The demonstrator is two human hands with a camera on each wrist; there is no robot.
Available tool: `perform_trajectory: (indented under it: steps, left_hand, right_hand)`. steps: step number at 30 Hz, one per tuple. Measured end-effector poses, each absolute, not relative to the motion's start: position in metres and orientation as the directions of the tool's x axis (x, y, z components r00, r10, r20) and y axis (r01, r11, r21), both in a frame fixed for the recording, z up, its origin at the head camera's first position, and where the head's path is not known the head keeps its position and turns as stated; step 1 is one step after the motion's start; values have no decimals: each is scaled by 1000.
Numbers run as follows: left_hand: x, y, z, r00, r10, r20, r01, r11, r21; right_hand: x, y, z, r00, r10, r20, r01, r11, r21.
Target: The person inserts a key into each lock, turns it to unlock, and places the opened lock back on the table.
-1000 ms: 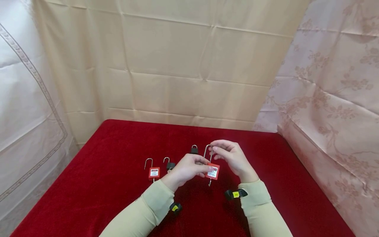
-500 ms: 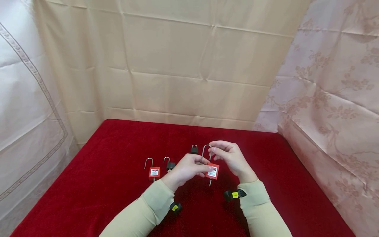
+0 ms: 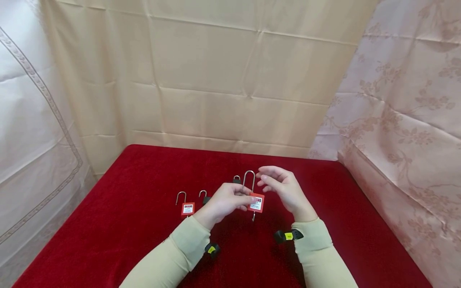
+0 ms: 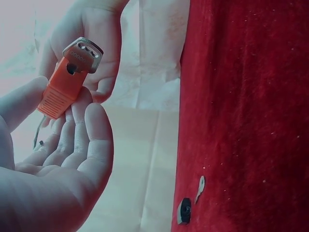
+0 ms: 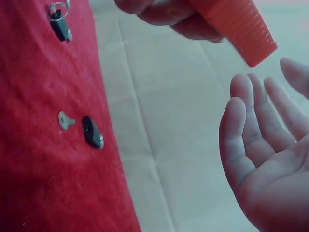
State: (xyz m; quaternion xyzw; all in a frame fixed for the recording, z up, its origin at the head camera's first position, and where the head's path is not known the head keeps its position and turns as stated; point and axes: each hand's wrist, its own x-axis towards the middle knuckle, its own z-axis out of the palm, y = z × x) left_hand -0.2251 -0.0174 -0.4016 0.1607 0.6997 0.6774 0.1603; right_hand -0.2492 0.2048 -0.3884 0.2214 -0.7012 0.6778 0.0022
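Note:
My left hand [image 3: 227, 200] pinches an orange-red padlock [image 3: 257, 203] by the left edge of its body, thumb on the white label, above the table. Its tall metal shackle [image 3: 249, 172] points up and looks swung to the left; the far end is hidden behind the hand. In the left wrist view a key [image 4: 83, 54] sits in the lock's bottom. Just right of the shackle is my right hand [image 3: 284, 190], its fingers loosely bent and apart from the lock, as the right wrist view also shows with nothing in the palm [image 5: 275, 159].
On the red cloth table [image 3: 144, 176], a second red padlock [image 3: 188, 209] lies at left with its shackle raised. Beside it lies a black padlock [image 3: 206, 200], partly covered by my left hand. Another black padlock [image 5: 91, 133] lies near a loose key [image 5: 65, 120].
The right hand has let go of the shackle and drawn slightly up and to the right. My left hand has lifted the red padlock a little and shifted it left.

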Motion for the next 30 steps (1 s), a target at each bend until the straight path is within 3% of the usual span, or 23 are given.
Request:
perform_trajectory:
  steps: [15,30]
  left_hand:
    - [-235,-37,-396,-929,369,34,12,-62,998]
    - [-232,-55,-409,-956,276,-98,-40,208,977]
  right_hand:
    - [-237,195,-371,-921,-312,235,-248,2,-969]
    - [-231,190,-384,-948,-312,62,-93,84,-992]
